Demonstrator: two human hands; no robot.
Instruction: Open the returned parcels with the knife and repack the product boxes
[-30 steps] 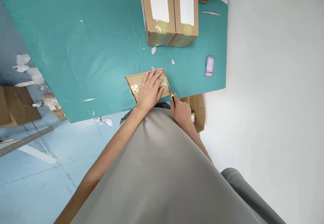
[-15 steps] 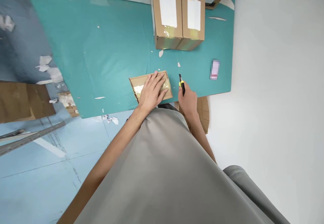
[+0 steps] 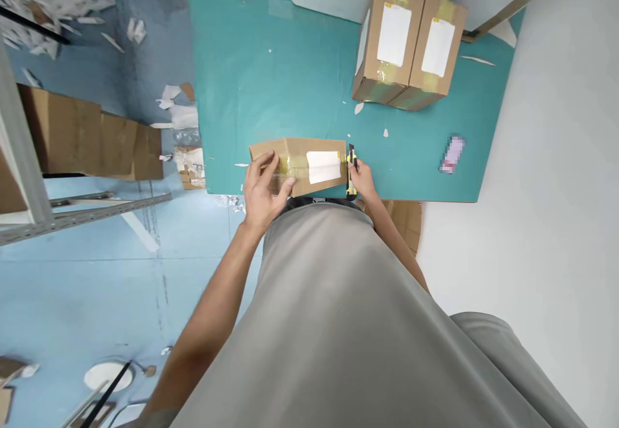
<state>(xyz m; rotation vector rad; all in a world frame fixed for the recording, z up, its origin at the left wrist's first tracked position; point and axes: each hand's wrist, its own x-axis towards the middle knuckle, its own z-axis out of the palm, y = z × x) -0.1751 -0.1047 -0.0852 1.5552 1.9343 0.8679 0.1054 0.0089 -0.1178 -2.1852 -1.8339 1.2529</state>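
Steadying the box [image 3: 298,164] seems the step: left hand [image 3: 261,197] grasping it, right hand [image 3: 363,181] clenching the cutter [image 3: 351,186]; next calls for a firm hold

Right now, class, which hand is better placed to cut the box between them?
Probably the right hand: it holds the cutter beside one end of the box; the left hand touches the other.

Two cartons [image 3: 412,41], paper scraps [image 3: 358,108] on teal table [image 3: 294,86]

The single head-worn view looks forward and steeply down, close above the grey-clad torso [image 3: 333,299] at six o'clock, facing the table [image 3: 300,93] toward twelve o'clock.
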